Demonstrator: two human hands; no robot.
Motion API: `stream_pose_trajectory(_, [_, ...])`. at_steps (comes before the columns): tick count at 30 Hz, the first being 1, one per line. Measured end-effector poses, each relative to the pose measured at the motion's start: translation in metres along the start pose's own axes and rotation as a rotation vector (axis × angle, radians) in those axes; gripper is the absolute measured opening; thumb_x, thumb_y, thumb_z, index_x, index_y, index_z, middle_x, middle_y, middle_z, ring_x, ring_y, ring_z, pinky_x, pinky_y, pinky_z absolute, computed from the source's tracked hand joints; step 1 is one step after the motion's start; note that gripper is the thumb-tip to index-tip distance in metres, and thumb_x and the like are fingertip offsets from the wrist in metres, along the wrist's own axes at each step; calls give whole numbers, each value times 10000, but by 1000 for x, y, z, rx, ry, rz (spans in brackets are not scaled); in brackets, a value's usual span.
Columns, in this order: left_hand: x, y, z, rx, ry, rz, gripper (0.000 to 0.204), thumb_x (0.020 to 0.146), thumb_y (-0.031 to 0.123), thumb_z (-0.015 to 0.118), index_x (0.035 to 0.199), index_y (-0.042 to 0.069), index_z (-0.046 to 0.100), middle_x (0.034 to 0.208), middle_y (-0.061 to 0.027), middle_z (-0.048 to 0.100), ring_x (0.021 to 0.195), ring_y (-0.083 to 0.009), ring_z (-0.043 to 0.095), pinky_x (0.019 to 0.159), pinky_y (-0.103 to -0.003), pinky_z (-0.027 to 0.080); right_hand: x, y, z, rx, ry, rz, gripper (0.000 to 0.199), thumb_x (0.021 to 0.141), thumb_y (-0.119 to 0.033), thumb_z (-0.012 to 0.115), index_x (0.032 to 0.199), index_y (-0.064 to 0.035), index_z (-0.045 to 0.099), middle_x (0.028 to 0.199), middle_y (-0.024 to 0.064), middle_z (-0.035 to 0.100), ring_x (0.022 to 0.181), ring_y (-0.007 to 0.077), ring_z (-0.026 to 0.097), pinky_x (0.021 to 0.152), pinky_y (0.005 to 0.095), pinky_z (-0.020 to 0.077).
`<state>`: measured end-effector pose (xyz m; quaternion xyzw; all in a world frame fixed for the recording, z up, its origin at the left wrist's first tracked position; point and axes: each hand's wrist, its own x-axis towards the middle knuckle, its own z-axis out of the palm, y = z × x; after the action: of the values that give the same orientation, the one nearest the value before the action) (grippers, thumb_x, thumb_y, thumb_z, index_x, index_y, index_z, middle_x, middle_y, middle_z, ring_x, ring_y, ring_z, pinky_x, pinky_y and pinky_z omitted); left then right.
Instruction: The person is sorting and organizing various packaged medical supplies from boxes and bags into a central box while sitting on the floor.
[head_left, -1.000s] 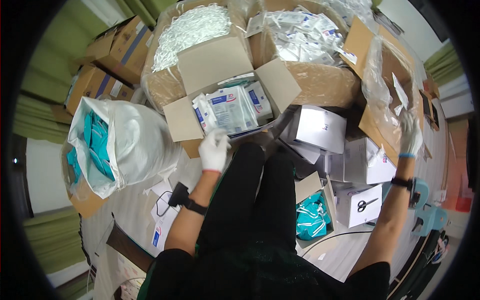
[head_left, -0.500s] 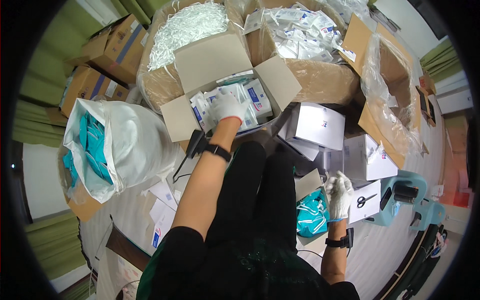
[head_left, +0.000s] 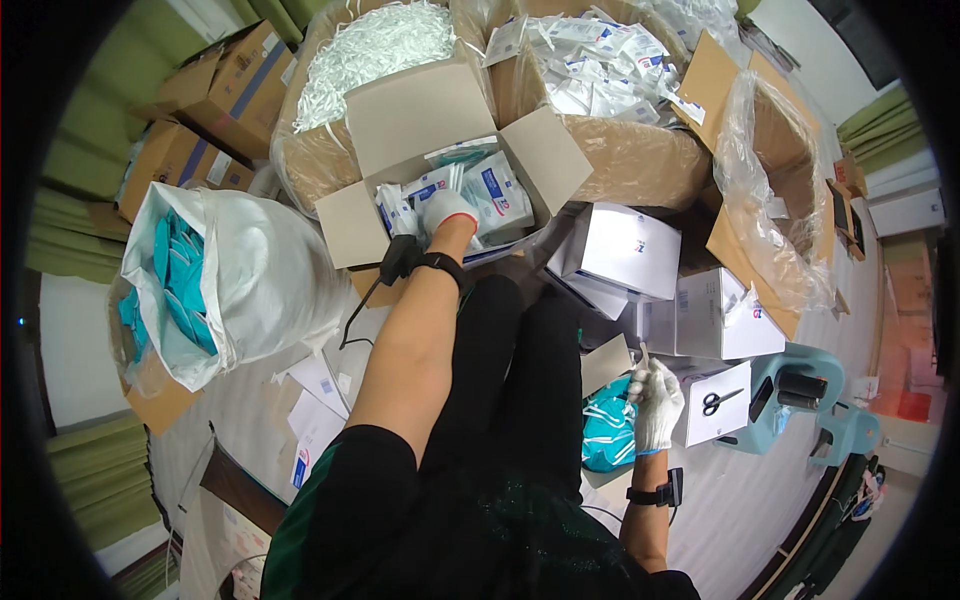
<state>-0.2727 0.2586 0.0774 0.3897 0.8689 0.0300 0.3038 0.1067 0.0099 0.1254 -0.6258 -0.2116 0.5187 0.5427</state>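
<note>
My left hand (head_left: 449, 207), in a white glove with a reddish cuff, reaches down among white-and-blue sealed packets (head_left: 498, 194) in an open carton (head_left: 352, 228). Its fingertips are hidden between the packets, so I cannot tell whether it grips one. Off to the right, my right hand (head_left: 657, 405), also gloved in white, hovers beside a small box of teal items with white bands (head_left: 608, 425). Its fingers are curled together at the tips, and a thin pale sliver shows above them, too small to name.
A white sack of teal pieces (head_left: 275, 285) stands at left. Large lined cartons of white strips (head_left: 375, 55) and packets (head_left: 605, 75) fill the back. White boxes (head_left: 625, 250), scissors (head_left: 723, 402) on a box and a blue-green stool (head_left: 820, 365) are at right.
My left hand has gone from spread over the packets to deeper among them, shifting some. My right hand has moved slightly left, its fingers still curled. The whole view has shifted slightly.
</note>
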Motion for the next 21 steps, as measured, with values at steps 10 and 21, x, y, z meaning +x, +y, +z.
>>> stream_pose_trajectory(10, [-61,-85,-71,-321,484,347,359,643,199,649,934,-11,671,888,-239,668,870,-375,653,806,-411,503,-15,-11,35,18,-100,-31,209,958,-98,519,1116,20,587,797,91,653,564,132,587,500,234,463])
stream_pose_trajectory(21, [-138,-113,-144,-1078,186,525,298,763,56,541,1026,-56,623,883,-112,675,828,-198,650,723,-335,535,-31,-31,99,9,-414,21,274,946,-103,542,1190,22,543,902,114,667,666,129,623,599,231,498])
